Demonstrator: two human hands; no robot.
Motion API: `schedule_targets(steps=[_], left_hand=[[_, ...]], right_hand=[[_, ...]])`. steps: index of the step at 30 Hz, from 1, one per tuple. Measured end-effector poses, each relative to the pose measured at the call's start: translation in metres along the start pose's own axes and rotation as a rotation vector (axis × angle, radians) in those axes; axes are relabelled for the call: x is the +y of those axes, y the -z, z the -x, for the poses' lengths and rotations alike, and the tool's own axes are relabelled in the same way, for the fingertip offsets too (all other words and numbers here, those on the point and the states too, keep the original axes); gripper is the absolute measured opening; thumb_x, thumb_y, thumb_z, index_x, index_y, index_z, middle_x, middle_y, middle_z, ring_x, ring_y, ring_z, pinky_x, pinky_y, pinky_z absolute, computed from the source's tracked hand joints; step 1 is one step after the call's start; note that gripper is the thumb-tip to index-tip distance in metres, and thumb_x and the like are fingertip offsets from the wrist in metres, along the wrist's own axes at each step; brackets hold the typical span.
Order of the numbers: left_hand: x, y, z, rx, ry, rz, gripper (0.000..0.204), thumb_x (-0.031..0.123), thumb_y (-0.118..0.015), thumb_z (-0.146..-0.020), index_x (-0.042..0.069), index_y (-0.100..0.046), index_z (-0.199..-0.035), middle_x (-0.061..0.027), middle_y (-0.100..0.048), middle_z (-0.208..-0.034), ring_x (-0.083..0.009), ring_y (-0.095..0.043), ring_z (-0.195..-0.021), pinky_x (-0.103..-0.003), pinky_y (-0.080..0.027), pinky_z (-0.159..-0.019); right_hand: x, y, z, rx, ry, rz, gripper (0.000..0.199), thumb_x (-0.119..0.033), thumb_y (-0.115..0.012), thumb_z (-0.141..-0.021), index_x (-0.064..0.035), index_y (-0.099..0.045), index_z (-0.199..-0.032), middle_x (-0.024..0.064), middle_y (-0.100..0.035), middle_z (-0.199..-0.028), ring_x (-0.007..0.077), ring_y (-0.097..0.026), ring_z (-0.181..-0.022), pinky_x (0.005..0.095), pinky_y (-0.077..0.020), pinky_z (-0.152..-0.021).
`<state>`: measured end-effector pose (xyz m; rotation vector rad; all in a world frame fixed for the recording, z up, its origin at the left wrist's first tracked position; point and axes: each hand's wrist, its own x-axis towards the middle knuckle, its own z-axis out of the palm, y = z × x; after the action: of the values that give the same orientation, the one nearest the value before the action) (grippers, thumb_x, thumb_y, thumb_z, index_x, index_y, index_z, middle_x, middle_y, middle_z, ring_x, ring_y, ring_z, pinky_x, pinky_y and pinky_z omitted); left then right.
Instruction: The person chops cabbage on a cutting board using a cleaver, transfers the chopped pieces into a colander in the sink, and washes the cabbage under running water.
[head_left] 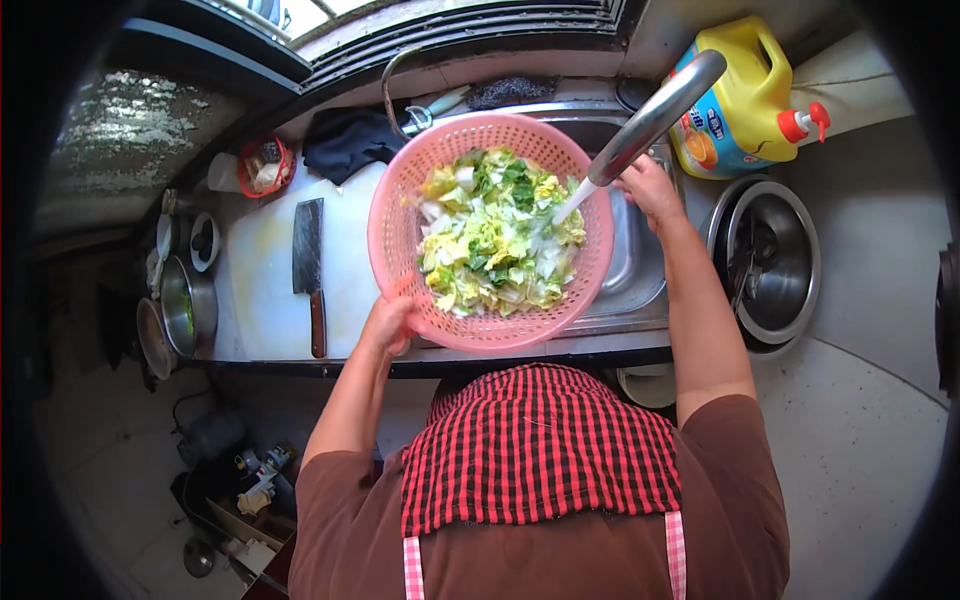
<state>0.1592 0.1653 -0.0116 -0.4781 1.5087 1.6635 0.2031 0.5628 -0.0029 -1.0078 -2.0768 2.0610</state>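
A pink plastic colander (392, 200) full of chopped leafy cabbage (500, 240) is over the sink (640, 260). My left hand (393, 324) grips its near-left rim, with the thumb on top and the other fingers mostly hidden underneath. At the right rim my right hand (652, 190) is closed on the colander, its fingertips partly hidden beside the tap. Water runs from the metal tap (655, 115) onto the right part of the leaves.
Left of the sink, a cleaver (309, 250) lies on a white cutting board (260, 270). Metal pots (190, 300) and a red basket (266, 168) stand further left. A yellow pump jug (745, 90) and stacked steel bowls (800, 300) are on the right. Dark cloth (350, 140) lies behind the board.
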Motion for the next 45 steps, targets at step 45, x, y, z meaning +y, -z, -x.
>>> schedule_targets(steps=[45], left_hand=[[0.1,0.106,-0.035,-0.768,0.244,0.024,0.049,0.039,-0.053,-0.088,0.006,-0.044,-0.123,-0.0173,-0.062,-0.099,-0.0229,-0.065,-0.073,-0.022,-0.05,-0.048]], right_hand=[[-0.038,-0.079,0.235,0.389,-0.349,-0.445,0.05,0.009,-0.046,-0.068,0.0066,-0.045,-0.118,0.0165,-0.059,-0.097,0.0202,-0.06,-0.075,0.0251,-0.0522,-0.067]])
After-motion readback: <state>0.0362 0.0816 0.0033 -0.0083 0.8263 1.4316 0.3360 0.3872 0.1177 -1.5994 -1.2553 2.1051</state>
